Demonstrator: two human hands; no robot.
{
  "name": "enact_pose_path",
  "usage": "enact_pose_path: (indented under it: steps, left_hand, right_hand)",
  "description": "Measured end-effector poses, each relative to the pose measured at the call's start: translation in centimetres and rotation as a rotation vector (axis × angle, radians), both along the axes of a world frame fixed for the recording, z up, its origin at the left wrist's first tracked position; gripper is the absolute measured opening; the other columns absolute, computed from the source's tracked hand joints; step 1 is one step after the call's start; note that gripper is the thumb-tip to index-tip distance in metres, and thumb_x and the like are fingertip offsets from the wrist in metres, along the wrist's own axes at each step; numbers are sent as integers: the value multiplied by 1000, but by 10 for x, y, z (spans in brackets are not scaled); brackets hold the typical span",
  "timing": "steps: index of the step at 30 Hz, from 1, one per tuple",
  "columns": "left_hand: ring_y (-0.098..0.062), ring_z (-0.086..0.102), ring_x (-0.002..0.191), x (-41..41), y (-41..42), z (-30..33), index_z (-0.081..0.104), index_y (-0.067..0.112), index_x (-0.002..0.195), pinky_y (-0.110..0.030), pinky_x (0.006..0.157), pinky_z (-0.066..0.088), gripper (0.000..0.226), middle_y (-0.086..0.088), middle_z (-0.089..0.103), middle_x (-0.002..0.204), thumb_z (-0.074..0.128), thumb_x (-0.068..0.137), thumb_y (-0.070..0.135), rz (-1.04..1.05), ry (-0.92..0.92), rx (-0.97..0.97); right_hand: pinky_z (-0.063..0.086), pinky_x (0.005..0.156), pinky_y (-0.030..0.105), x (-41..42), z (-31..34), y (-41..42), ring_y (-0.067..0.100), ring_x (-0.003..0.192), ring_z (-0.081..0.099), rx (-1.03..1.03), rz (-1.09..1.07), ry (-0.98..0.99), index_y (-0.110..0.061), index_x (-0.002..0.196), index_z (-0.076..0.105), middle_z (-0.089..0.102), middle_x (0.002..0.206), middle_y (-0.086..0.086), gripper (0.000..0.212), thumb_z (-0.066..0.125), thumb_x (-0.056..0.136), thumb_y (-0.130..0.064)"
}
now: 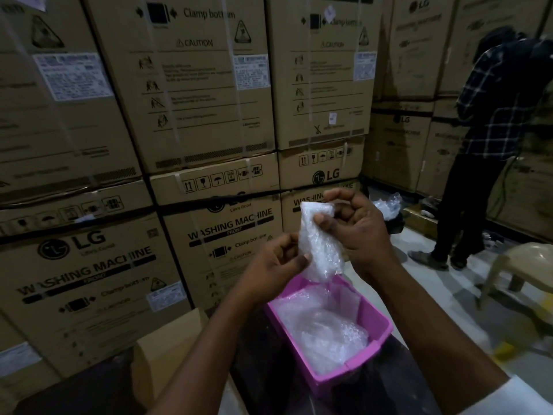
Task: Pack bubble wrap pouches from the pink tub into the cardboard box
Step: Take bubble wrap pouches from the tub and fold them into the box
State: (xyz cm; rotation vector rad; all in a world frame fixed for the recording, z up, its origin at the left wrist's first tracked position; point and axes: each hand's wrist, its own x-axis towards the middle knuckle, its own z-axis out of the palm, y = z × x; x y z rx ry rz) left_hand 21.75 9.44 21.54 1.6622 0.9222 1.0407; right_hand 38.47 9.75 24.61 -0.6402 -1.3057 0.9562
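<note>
Lifted clear above the pink tub (pixel 380 333): one bubble wrap pouch (pixel 318 247), left hand (pixel 278 265) and right hand (pixel 356 229) each pinching an edge, likely straightening it before the cardboard box (pixel 167 351).

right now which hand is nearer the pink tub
Left. The left hand pinches the pouch just above the pink tub rim; the right hand holds its top, higher.

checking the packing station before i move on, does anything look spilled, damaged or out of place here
Nothing stands out. Both hands hold one bubble wrap pouch above the pink tub: the left hand pinches its lower edge, the right hand its top. The remaining pouches lie inside the tub, none spilled over its rim.
</note>
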Motion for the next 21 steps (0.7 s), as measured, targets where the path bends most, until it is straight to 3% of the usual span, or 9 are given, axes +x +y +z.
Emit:
enact_pose_path:
  steps: [4,7,9,12,14,16,18,19,21]
  left_hand:
    - [-21,70,90,8,-9,-17,61,11,110,-28,77,56,19,-9,72,101,52,95,3,86,-85,-62]
    - [-30,70,86,17,-16,-26,62,5,109,-37,77,58,20,-17,71,100,46,97,0,123,-145,-122]
    - [-26,70,85,22,-24,-30,63,6,105,-38,79,58,22,-14,71,97,44,97,-1,144,-116,-114]
    - [-17,68,79,26,-33,-33,65,4,97,-26,73,56,24,-13,71,92,42,96,-1,154,-101,-117]
    - [-26,68,87,26,-35,-34,65,2,100,-34,79,56,23,-17,71,97,44,95,12,141,-171,-136]
    - [-34,67,94,25,-37,-36,64,1,105,-42,84,54,47,-19,71,100,48,88,42,124,-247,-166]
    - [-34,69,94,23,-38,-37,65,4,106,-41,83,56,75,-16,72,99,52,76,71,135,-226,-155]
    - [-32,70,92,23,-39,-37,66,5,104,-41,83,57,80,-15,73,98,53,71,77,141,-201,-142]
    - [-30,71,91,23,-40,-36,66,6,102,-43,83,58,67,-13,74,96,62,74,68,162,-194,-134]
  right_hand:
    - [53,57,23,-6,-5,4,12,63,61,80,-190,-40,-26,105,56,62,63,7,39,74,77,-5]
    - [43,47,17,-13,-19,8,2,47,51,91,-364,-23,-25,107,56,57,51,-6,39,77,76,-15]
    - [46,51,21,-17,-30,12,5,53,56,95,-453,-25,-28,105,57,61,59,-7,37,76,73,-30]
    - [48,57,21,-21,-40,16,5,65,61,119,-540,-88,-27,105,58,61,71,-9,36,73,75,-40]
    - [51,61,23,-25,-44,18,7,69,62,120,-561,-104,-26,105,59,61,76,-8,34,74,76,-37]
    - [55,64,28,-27,-48,17,10,74,65,130,-581,-135,-27,105,59,65,79,-5,32,76,78,-32]
    - [57,65,31,-29,-51,16,13,76,67,131,-575,-139,-26,106,58,66,82,-2,32,76,79,-28]
    - [57,65,33,-29,-51,16,14,75,67,131,-570,-142,-26,106,58,67,82,0,32,76,80,-27]
    - [56,62,34,-29,-51,15,15,72,65,143,-573,-170,-27,106,58,65,79,2,31,76,80,-26]
